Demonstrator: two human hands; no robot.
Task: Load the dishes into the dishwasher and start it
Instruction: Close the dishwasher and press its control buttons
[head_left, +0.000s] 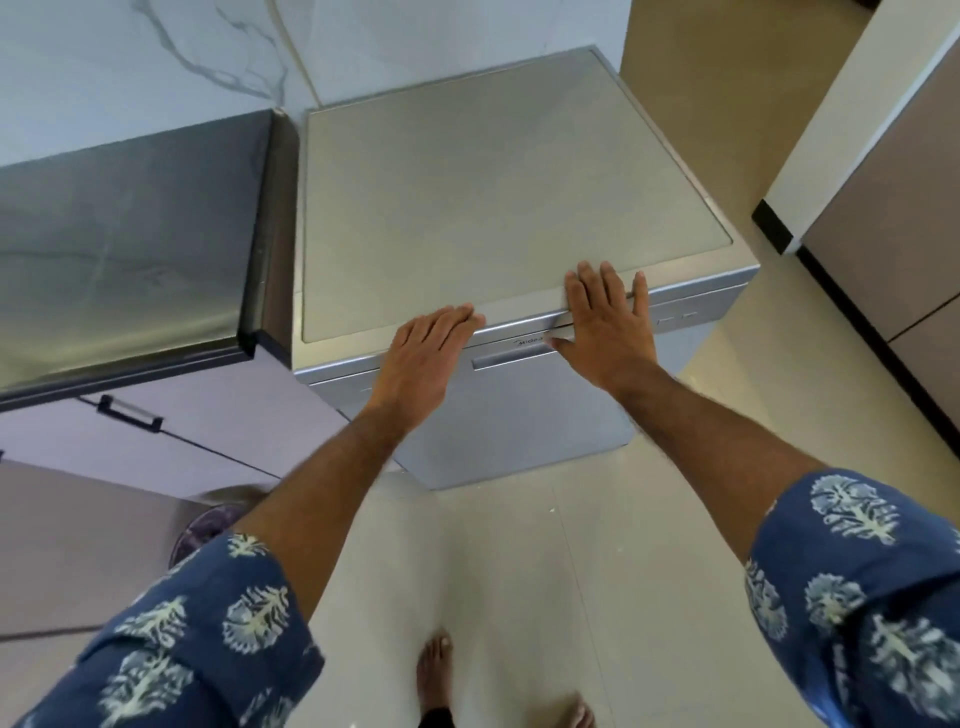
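Observation:
A silver freestanding dishwasher (493, 197) stands in front of me with its door closed. A recessed handle slot (511, 358) sits below the brand label on the front. My left hand (423, 358) lies flat with its fingers on the door's top front edge. My right hand (605, 322) also rests flat on that edge, fingers spread over the top panel, thumb by the handle strip. Neither hand holds anything. No dishes are in view.
A dark steel countertop (130, 244) adjoins the dishwasher on the left, over a pale cabinet with a black handle (130, 413). A tall beige cabinet (883, 182) stands at the right. The floor is beige tile (519, 571); my bare feet (436, 670) show below.

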